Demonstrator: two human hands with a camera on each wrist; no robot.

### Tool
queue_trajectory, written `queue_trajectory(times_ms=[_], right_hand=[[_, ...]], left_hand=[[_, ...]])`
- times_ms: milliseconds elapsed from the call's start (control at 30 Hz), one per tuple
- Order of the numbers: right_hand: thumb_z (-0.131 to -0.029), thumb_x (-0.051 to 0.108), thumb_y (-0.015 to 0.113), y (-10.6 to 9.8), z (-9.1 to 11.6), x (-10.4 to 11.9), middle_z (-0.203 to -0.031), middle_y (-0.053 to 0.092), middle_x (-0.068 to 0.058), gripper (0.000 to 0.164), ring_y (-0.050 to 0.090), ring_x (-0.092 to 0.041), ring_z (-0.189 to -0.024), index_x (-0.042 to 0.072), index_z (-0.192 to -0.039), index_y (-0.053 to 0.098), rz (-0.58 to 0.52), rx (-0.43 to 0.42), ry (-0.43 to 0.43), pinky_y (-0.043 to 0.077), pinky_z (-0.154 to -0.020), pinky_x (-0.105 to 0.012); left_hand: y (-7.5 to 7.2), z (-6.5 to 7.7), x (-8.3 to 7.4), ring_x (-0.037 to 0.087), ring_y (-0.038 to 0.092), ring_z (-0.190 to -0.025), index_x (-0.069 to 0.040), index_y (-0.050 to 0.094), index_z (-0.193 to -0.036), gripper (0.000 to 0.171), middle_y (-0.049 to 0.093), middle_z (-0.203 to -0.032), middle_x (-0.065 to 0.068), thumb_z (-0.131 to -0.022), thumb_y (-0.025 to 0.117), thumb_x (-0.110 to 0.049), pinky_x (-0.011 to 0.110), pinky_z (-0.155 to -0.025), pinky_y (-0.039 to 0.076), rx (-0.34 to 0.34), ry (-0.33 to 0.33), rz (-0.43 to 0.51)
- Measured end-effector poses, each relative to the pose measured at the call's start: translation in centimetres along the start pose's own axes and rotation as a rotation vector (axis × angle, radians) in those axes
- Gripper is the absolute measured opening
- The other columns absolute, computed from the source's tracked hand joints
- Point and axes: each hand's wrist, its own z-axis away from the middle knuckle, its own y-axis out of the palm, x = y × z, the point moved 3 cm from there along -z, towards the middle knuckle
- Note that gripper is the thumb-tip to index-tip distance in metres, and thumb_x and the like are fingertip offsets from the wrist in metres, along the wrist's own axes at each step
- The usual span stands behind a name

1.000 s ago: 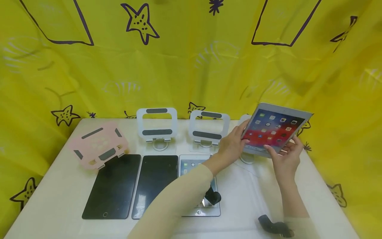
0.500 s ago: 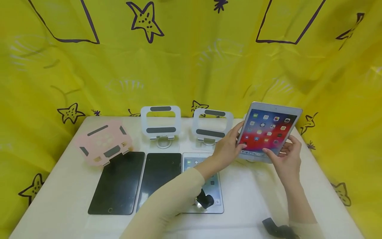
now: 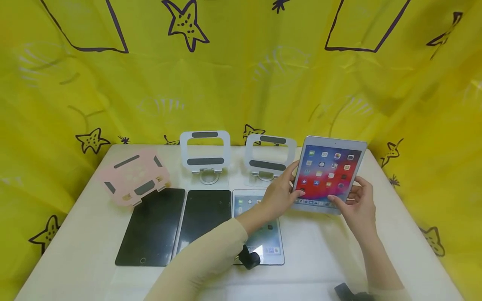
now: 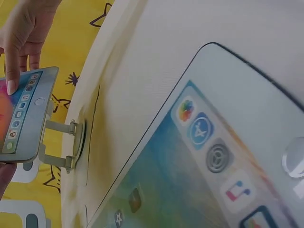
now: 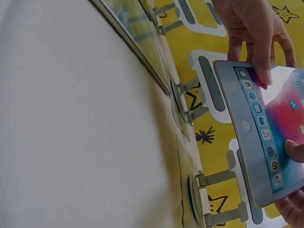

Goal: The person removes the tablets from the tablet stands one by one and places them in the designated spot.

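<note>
Both hands hold a white-framed tablet (image 3: pixel 327 173) up over the right part of the table, its lit home screen facing me. My left hand (image 3: pixel 278 190) grips its left edge with the thumb at the front of the frame. At the lower right, my right hand (image 3: pixel 359 209) grips the other edge, thumb on the screen and fingers behind. In the right wrist view, a white stand (image 5: pixel 247 190) shows behind the held tablet (image 5: pixel 247 142); the head view hides this stand. Under my left forearm lies another lit tablet (image 3: pixel 270 236).
Two dark-screened tablets, a left one (image 3: pixel 152 230) and a middle one (image 3: pixel 205 209), lie side by side. A pink stand (image 3: pixel 135 175) overlaps the left one's top. Two white stands, one (image 3: pixel 205 161) and another (image 3: pixel 267 165), stand along the back edge before a yellow curtain (image 3: pixel 241 83).
The held tablet has moved left and slightly down and turned to sit more upright, both hands moving with it. The third stand, partly seen earlier, is now hidden behind it.
</note>
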Motion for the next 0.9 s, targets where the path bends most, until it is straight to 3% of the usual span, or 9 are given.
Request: queue_trajectory(times_ms=[167, 300, 467, 900], right_hand=[[-0.086, 0.014, 0.069, -0.1, 0.7, 0.2, -0.11, 0.049, -0.014, 0.074, 0.045, 0.005, -0.083, 0.003, -0.142, 0.022, 0.038, 0.08, -0.01, 0.042, -0.067, -0.003], [-0.086, 0.019, 0.069, -0.1, 1.2, 0.1, -0.114, 0.047, -0.019, 0.077, 0.046, -0.011, -0.091, 0.002, -0.143, 0.019, 0.103, 0.155, 0.036, 0.043, -0.063, -0.005], [-0.086, 0.023, 0.07, 0.3, 1.8, -0.1, -0.115, 0.046, -0.021, 0.083, 0.048, -0.03, -0.1, 0.001, -0.144, 0.016, 0.129, 0.249, 0.104, 0.044, -0.062, -0.009], [-0.085, 0.022, 0.072, 1.5, 2.9, -0.9, -0.112, 0.051, -0.022, 0.082, 0.053, -0.029, -0.097, 0.0, -0.143, 0.019, 0.108, 0.384, 0.124, 0.05, -0.064, -0.014]], left_hand=[[0.0, 1.0, 0.5, 0.004, 0.052, -0.064, -0.019, 0.024, -0.147, 0.082, 0.054, -0.094, 0.002, -0.082, 0.073, -0.009, 0.015, -0.054, 0.045, 0.038, -0.108, 0.117], [0.0, 1.9, 0.8, 0.005, 0.053, -0.065, -0.022, 0.022, -0.148, 0.084, 0.053, -0.094, 0.0, -0.082, 0.073, -0.008, 0.018, -0.054, 0.047, 0.072, -0.18, 0.188], [0.1, 3.0, 1.3, 0.006, 0.052, -0.065, -0.023, 0.02, -0.149, 0.088, 0.052, -0.094, -0.002, -0.081, 0.074, -0.01, 0.018, -0.055, 0.047, 0.101, -0.209, 0.19], [-0.1, 5.4, 2.3, 0.005, 0.054, -0.062, -0.017, 0.018, -0.15, 0.09, 0.052, -0.092, -0.001, -0.081, 0.074, -0.01, 0.019, -0.055, 0.048, 0.139, -0.244, 0.233]])
